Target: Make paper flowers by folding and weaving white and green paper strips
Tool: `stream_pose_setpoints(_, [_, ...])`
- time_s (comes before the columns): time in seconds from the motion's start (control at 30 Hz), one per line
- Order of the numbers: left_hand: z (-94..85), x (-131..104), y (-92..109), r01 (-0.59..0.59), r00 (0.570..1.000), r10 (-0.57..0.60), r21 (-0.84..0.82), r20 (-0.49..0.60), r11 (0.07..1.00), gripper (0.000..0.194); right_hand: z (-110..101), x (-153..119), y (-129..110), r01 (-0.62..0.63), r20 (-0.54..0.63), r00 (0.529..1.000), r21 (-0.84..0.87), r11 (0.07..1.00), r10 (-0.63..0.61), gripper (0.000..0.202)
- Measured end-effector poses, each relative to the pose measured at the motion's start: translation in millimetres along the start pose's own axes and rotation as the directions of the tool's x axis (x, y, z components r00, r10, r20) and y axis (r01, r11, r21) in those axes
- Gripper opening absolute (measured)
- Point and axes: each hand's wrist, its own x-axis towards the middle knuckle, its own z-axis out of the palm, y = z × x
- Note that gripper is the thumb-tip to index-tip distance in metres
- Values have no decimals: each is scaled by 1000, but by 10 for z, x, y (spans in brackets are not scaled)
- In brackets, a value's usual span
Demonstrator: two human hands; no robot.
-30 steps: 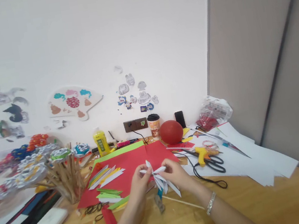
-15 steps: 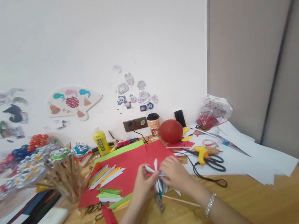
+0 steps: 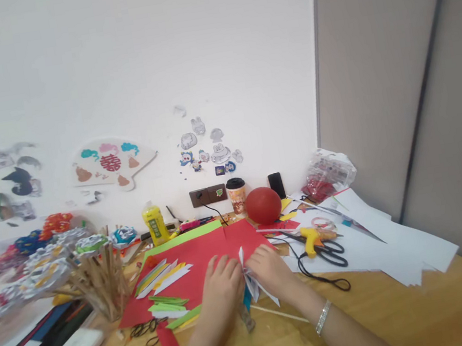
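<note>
Between my two hands stands a folded white paper piece (image 3: 253,287) with pointed petals and a blue strip under it. My left hand (image 3: 224,282) is closed at its left side, back of the hand toward me, fingertips hidden. My right hand (image 3: 269,272), with a silvery bracelet on the wrist, pinches the piece from the right. A thin wooden stick (image 3: 279,313) lies on the table just below my right hand. To the left of my hands, folded white and yellow paper strips (image 3: 166,277) rest on a red sheet (image 3: 206,250), with green strips (image 3: 168,304) nearer me.
At right, a yellow glue gun (image 3: 311,241) and black-handled scissors (image 3: 332,253) lie on white paper (image 3: 418,245). A red balloon (image 3: 264,206), a lidded cup (image 3: 237,196) and a yellow bottle (image 3: 155,224) stand at the back. Wooden sticks (image 3: 104,286) stand upright at left.
My left hand has turned over the paper piece, so its back now faces me and covers the left petals. My right hand has shifted slightly; the view has tilted a little.
</note>
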Motion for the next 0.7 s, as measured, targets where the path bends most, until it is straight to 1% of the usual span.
stream_pose_setpoints(0.07, [37,-21,56,13,1000,-13,0,25,1000,19,1,-3,-31,-40,1,999,15,999,40,6])
stream_pose_setpoints(0.17, [74,-51,71,57,997,-55,-41,45,998,18,-4,-1,-68,-81,13,997,30,996,80,9])
stream_pose_setpoints(0.3, [94,-58,47,135,990,-128,-154,57,979,20,-22,-5,-78,-44,8,999,82,996,44,14])
stream_pose_setpoints(0.4, [108,-60,52,172,985,-159,-277,68,945,24,-48,-27,-64,-41,-24,999,197,980,47,22])
stream_pose_setpoints(0.53, [80,-74,53,151,988,-111,-477,112,866,21,-94,-58,-30,-29,-31,999,374,927,44,29])
stream_pose_setpoints(0.63, [36,-79,36,198,978,-113,-603,176,773,23,-108,-61,-13,-16,-29,999,477,879,34,34])
stream_pose_setpoints(0.7, [13,-78,35,243,969,-140,-679,204,693,24,-103,-55,-13,-13,-54,997,521,854,48,37])
